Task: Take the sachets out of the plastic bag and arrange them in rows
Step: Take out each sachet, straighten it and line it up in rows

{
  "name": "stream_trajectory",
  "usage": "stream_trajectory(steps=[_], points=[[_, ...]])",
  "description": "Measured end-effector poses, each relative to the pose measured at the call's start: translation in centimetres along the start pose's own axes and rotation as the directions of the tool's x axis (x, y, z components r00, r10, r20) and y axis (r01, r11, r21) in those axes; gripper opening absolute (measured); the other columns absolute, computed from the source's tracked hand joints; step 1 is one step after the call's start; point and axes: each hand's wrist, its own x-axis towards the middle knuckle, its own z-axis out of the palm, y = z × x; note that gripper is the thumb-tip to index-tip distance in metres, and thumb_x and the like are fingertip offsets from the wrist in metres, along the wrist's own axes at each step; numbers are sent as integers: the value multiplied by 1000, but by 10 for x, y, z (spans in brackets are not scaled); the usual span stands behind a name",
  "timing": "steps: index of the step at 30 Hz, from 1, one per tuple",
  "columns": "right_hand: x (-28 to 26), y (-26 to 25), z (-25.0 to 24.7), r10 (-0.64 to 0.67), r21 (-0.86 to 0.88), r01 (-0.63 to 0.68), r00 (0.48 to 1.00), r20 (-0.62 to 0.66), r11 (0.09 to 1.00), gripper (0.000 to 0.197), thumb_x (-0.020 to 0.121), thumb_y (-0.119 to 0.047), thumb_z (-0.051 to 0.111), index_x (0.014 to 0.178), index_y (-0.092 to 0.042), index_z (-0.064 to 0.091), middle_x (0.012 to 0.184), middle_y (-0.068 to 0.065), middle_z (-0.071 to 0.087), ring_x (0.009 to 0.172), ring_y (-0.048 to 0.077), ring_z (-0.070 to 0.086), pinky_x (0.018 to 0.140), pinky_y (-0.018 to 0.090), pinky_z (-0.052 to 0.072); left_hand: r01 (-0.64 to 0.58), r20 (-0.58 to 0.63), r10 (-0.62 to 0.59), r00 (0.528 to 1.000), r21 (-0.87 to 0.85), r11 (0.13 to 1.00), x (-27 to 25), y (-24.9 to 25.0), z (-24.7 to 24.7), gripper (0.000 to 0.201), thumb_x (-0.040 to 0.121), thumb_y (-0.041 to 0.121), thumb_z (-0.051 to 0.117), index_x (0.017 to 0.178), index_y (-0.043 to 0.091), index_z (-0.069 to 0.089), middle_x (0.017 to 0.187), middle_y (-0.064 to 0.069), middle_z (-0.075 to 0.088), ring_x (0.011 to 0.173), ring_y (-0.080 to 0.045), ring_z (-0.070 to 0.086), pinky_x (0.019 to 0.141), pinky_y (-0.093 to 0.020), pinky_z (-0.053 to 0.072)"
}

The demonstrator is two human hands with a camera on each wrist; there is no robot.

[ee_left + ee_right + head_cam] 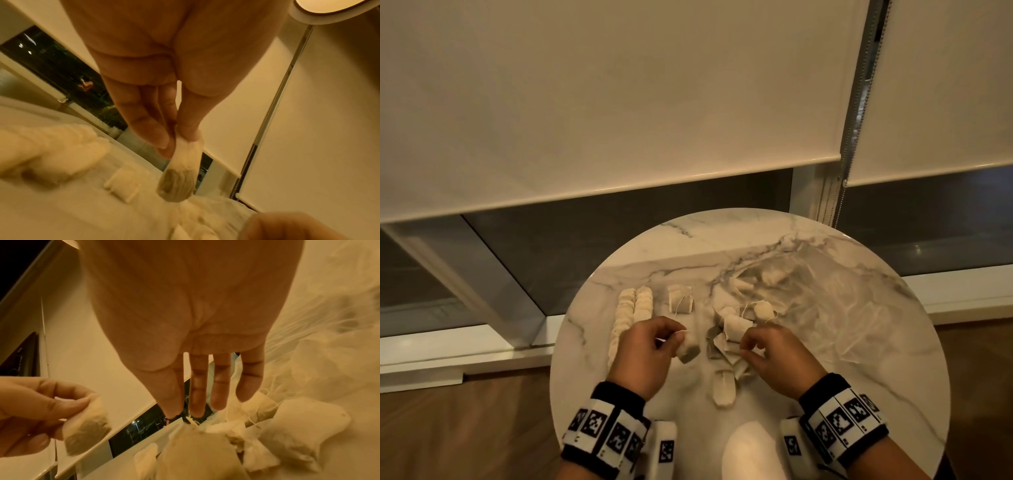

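Note:
My left hand (671, 337) pinches a pale sachet (688, 348) by its top edge, just above the round marble table (893, 377). In the left wrist view its thumb and fingers (162, 136) clamp this sachet (177, 175), which hangs down with dark filling at the bottom. My right hand (744, 344) pinches the gathered top of another sachet (197, 451) in the loose pile (729, 337). Two finished rows of sachets (631, 317) lie at the left. The crumpled clear plastic bag (815, 301) lies at the right with a few sachets inside.
A flat sachet (680, 299) lies alone behind my left hand, and another (723, 389) lies near the front between my wrists. Roller blinds (619, 102) and a window frame stand behind the table. Wooden floor surrounds it.

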Motion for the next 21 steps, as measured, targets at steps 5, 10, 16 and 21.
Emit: stream_trajectory(steps=[5,10,16,21], points=[[1,-5,6,29,5,-30,993,115,1000,42,79,-52,72,118,-38,65,109,-17,59,101,5,55,87,26,49,90,19,-98,995,250,964,21,-29,-46,12,85,16,76,81,28,76,77,9,73,70,-7,69,74,-29,59],[4,-14,13,-3,-56,12,988,157,998,38,77,-54,72,110,-36,68,107,-15,60,103,10,55,89,33,51,118,89,-166,982,396,911,47,-49,-57,11,83,21,79,77,27,73,78,6,72,72,-11,68,73,-27,57],[2,-23,18,3,-83,15,978,211,996,28,83,-48,68,108,-35,69,104,-14,62,97,9,58,85,32,52,64,172,-204,964,595,801,70,-52,-49,8,83,26,78,86,32,73,85,12,67,84,-8,62,77,-20,45],[-2,-26,21,15,-140,28,956,294,990,31,80,-38,71,111,-35,70,109,-13,63,99,8,59,84,27,51,37,181,-252,951,741,671,89,-51,-45,10,82,30,77,89,35,72,98,10,70,92,-14,65,89,-32,56]])
